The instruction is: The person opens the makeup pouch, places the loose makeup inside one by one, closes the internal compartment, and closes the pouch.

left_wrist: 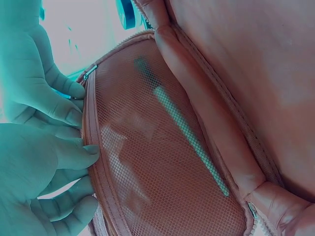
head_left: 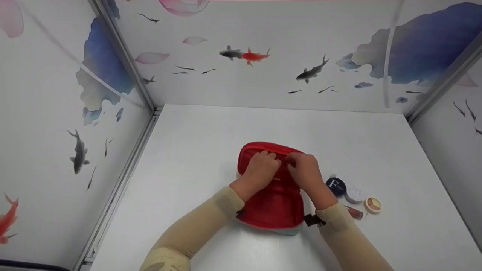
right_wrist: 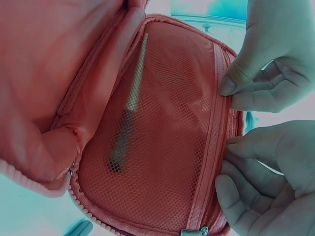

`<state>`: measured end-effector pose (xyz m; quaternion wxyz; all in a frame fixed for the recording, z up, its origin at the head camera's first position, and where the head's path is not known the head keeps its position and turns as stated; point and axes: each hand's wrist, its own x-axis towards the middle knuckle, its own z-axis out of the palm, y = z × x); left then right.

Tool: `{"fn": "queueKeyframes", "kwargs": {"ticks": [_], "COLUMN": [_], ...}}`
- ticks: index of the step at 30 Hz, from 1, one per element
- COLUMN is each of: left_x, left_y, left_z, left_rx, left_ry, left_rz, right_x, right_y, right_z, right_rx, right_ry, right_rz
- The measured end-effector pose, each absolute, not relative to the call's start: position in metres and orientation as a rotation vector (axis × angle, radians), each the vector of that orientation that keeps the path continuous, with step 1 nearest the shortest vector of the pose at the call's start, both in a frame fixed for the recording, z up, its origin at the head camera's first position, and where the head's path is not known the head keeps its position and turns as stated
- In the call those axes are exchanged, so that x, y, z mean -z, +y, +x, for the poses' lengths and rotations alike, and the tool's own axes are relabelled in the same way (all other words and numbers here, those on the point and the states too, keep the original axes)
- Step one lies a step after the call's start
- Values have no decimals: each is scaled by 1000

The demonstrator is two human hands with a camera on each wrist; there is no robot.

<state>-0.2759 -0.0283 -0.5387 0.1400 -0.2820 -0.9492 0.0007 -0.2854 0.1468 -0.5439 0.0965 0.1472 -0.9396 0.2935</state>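
Observation:
A cosmetic bag (head_left: 271,210) with red lining lies unfolded on the white table, its lid (head_left: 244,154) laid back at the far side. My left hand (head_left: 261,167) pinches the lid's far edge, thumb on the zip band in the right wrist view. Beside it, my right hand (head_left: 305,169) grips the same edge further right, fingers curled at the band. Behind the lid's mesh pocket (left_wrist: 142,162) lies a makeup brush (left_wrist: 184,132) with a pale handle and dark bristles. The pocket's zip slider (right_wrist: 194,232) sits at its right end.
Right of the bag lie a dark round compact (head_left: 336,186), a pale round case (head_left: 354,195), a three-shade round palette (head_left: 372,205) and a reddish tube (head_left: 354,213). Patterned panels (head_left: 263,86) with fish enclose the table (head_left: 188,150) on the back and sides.

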Motion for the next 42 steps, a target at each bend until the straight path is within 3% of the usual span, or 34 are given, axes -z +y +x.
{"fn": "queueKeyframes", "kwargs": {"ticks": [18, 24, 42], "left_x": [542, 543, 543], "left_y": [-33, -34, -50], "left_z": [-282, -281, -281], "left_rx": [67, 32, 129], "left_ry": [-2773, -2784, -2813], "left_rz": [-783, -752, -705], "right_x": [538, 537, 539], "right_y": [163, 175, 197], "right_z": [-279, -281, -285], "right_rx": [-1076, -1247, -1112], "right_ry": [-2739, -2708, -2802], "right_rz": [446, 379, 102]}}
